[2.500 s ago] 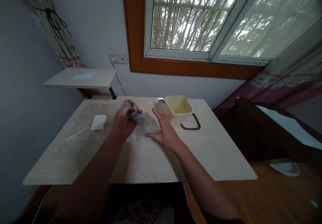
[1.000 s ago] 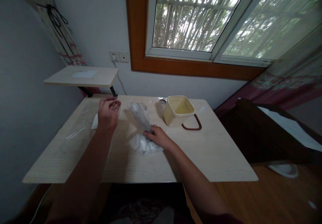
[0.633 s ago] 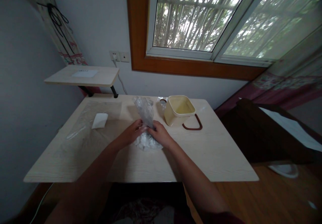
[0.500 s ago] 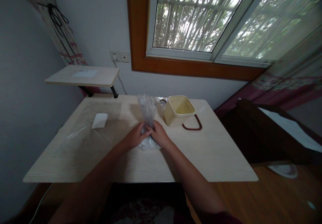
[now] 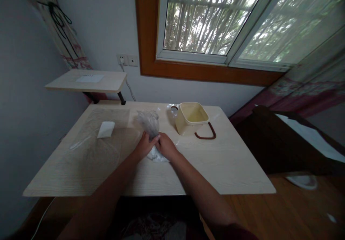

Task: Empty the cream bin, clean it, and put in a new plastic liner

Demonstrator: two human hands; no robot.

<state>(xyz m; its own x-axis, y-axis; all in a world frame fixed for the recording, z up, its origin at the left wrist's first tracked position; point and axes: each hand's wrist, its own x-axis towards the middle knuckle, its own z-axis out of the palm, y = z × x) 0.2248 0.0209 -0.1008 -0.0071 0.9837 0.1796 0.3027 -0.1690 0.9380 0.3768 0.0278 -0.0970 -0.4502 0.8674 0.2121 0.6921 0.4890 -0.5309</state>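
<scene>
A clear plastic bag stands near the middle of the desk, gathered at its neck between my two hands. Its crumpled upper part leans to the left, while the lower part, with something whitish inside that I cannot make out, rests on the desk. My left hand is closed round the neck from the left. From the right, my right hand grips the same neck, the two hands touching. A cream square tub stands open to the right of the bag, and a brown curved handle lies beside it.
A flat clear plastic sheet covers the desk's left side, with a folded white paper on it. A small raised shelf stands at the back left. Behind the tub lies a clear plastic piece with a brown ring.
The bag's upper part has tipped down and to the left, lower than before. Both hands have shifted slightly left, still on the bag's neck.
</scene>
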